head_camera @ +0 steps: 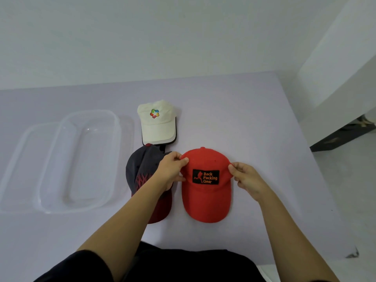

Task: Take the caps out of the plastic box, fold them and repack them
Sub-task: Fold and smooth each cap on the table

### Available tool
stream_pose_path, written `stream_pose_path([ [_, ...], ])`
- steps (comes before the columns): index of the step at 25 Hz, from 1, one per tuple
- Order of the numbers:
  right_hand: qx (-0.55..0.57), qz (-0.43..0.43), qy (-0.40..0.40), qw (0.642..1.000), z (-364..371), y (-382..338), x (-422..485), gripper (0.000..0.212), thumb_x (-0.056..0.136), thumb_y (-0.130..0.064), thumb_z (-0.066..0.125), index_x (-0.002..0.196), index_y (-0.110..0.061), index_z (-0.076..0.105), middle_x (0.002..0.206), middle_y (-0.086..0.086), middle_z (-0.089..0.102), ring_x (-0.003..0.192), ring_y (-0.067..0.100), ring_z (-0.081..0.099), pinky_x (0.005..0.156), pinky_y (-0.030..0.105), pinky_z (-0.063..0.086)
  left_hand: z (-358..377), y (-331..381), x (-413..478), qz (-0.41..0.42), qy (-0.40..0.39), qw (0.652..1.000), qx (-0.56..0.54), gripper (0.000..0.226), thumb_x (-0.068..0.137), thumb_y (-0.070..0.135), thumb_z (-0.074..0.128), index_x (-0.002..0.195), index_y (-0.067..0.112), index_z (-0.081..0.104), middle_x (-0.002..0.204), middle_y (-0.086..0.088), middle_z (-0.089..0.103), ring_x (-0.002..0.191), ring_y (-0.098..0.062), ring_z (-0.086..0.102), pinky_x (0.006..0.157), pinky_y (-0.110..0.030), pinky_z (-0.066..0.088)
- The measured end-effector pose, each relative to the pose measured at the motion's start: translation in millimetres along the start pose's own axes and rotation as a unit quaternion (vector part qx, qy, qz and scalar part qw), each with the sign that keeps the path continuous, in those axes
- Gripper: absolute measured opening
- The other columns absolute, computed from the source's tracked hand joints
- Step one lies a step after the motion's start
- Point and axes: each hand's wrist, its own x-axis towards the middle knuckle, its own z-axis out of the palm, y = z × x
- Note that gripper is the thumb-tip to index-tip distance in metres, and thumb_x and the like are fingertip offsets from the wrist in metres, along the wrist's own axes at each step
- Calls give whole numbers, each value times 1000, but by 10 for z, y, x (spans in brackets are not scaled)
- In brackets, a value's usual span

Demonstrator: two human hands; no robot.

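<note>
On the table (254, 123), both hands pinch the red cap (206, 192) at its sides.

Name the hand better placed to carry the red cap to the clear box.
Left. The left hand and right hand both pinch the red cap, but the clear box lies on the left side; the right hand would likely have to reach across.

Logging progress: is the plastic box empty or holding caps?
Empty: the plastic box is bare inside; red cap, grey cap, white cap lie outside.
</note>
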Motion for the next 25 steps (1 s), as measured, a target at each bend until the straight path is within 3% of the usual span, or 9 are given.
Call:
stream_pose_path([
  [3, 59, -7, 1, 998, 28, 7, -27, 18, 96, -25, 51, 86, -20, 65, 54, -15, 51, 48, 1, 36, 45, 11, 33, 55, 49, -4, -41, -49, 997, -30, 14, 93, 20, 54, 99, 7, 56, 103, -9, 52, 98, -23, 53, 58, -43, 57],
  [9, 241, 42, -41, 969, 10, 137, -41, 30, 99, -25, 41, 78, -16, 61, 45, -13, 40, 37, 0, 30, 40, 13, 26, 120, 38, 11, -6, -23, 999, -48, 28, 99, 27, 44, 78, 10, 51, 91, -8, 41, 83, -20, 47, 64, -48, 58],
  [11, 177, 19, -11, 984, 6, 147, -27, 28, 98, -28, 43, 79, -17, 62, 50, -12, 44, 45, 2, 35, 47, 14, 31, 134, 38, 4, 7, -24, 999, -26, 29, 99, 29, 43, 76, 13, 49, 91, -8, 42, 86, -23, 48, 67, -51, 58],
  [13, 22, -55, 52, 997, -4, 163, -25, 24, 97, -30, 48, 82, -18, 62, 70, -10, 56, 66, 5, 50, 67, 18, 41, 128, 54, -28, 10, -35, 999, -13, 28, 99, 31, 41, 78, 13, 48, 93, -9, 44, 89, -27, 51, 72, -54, 57],
  [16, -85, -190, 84, 975, 24, 185, -42, 12, 95, -26, 52, 91, -17, 58, 105, -10, 62, 99, 2, 56, 90, 18, 42, 152, 24, -60, 26, -35, 999, 24, 27, 98, 35, 40, 83, 14, 50, 95, -12, 47, 88, -29, 54, 67, -49, 59],
  [18, -124, -230, 45, 964, 85, 148, -67, 11, 95, -29, 48, 97, -21, 55, 95, -12, 61, 87, -2, 56, 81, 14, 44, 193, 18, -87, 43, -14, 997, 65, 27, 98, 37, 40, 86, 17, 52, 98, -13, 49, 87, -29, 55, 60, -44, 60],
  [21, -152, -236, 51, 958, 177, 120, -88, 27, 99, -31, 38, 82, -14, 51, 67, -3, 51, 59, 4, 43, 63, 29, 40, 239, 16, -153, 60, 21, 993, 97, 27, 98, 36, 37, 85, 16, 50, 90, -7, 48, 84, -28, 56, 60, -48, 60],
  [23, -121, -232, 89, 961, 258, 162, -97, 37, 101, -31, 34, 82, -5, 52, 66, 13, 51, 62, 9, 44, 64, 33, 41, 253, 19, -195, 63, 32, 992, 105, 27, 98, 36, 37, 83, 17, 49, 85, -5, 47, 82, -28, 57, 61, -50, 59],
  [25, -46, -205, 116, 971, 335, 219, -104, 39, 102, -30, 31, 91, 0, 54, 84, 24, 59, 75, 12, 51, 72, 27, 45, 275, 41, -218, 63, 23, 992, 107, 28, 99, 36, 36, 83, 16, 48, 87, -6, 48, 87, -33, 60, 59, -47, 60],
])
